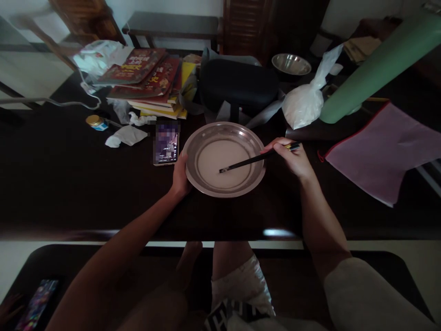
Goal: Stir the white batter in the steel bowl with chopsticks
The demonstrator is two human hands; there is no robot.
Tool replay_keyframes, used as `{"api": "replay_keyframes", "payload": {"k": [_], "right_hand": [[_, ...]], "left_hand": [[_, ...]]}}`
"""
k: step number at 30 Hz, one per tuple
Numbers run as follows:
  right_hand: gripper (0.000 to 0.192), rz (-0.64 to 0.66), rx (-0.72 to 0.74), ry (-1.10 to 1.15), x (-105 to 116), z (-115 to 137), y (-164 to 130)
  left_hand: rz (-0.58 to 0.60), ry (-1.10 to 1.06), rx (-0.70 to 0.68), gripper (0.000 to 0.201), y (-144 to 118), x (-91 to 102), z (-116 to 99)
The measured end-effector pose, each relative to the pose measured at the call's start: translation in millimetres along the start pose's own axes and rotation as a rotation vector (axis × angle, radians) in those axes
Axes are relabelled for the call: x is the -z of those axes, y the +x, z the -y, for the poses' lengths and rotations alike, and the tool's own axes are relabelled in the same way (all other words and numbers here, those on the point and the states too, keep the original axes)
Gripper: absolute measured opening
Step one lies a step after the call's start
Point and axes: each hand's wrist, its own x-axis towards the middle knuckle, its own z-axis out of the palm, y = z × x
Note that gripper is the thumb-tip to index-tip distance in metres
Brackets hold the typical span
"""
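Two bare hands at one round, shallow stainless-steel basin [225,158], centre of frame, on dark polished wooden table [69,184]. Smooth, pale, milky liquid [220,168] pooled in basin's flat bottom. Left hand [179,177] curled against basin's left rim, thumb on the rim. Right hand [292,158], right of basin, fingers closed around slim dark chopsticks [255,160] with a yellow band at the held end, tips dipped in the liquid. Just left of basin: flat rectangular phone [166,143], screen lit. Upper left: stack of glossy red books [148,80]. Upper right: knotted translucent plastic bag of white powder [306,101], matte green cylinder [375,64], small steel bowl [291,64].
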Motion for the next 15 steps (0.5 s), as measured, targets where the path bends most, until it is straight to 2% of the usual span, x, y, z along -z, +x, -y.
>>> {"api": "replay_keyframes", "payload": {"k": [2,6,11,15], "right_hand": [[0.026,0.001,0.003,-0.023,-0.4,1.0,0.3],[0.029,-0.107,-0.005,0.029,0.4,0.5,0.2],[0.029,0.012,0.004,-0.007,-0.7,1.5,0.0],[0.032,-0.098,0.011,-0.011,0.2,0.5,0.3]], "left_hand": [[-0.001,0.007,-0.005,0.036,0.0,-0.1,-0.5],[0.006,0.036,-0.015,0.037,-0.4,-0.7,-2.1],[0.002,0.002,-0.004,0.037,-1.3,-2.0,-4.1],[0.001,0.011,0.018,0.034,-0.3,-1.5,-3.1]]}}
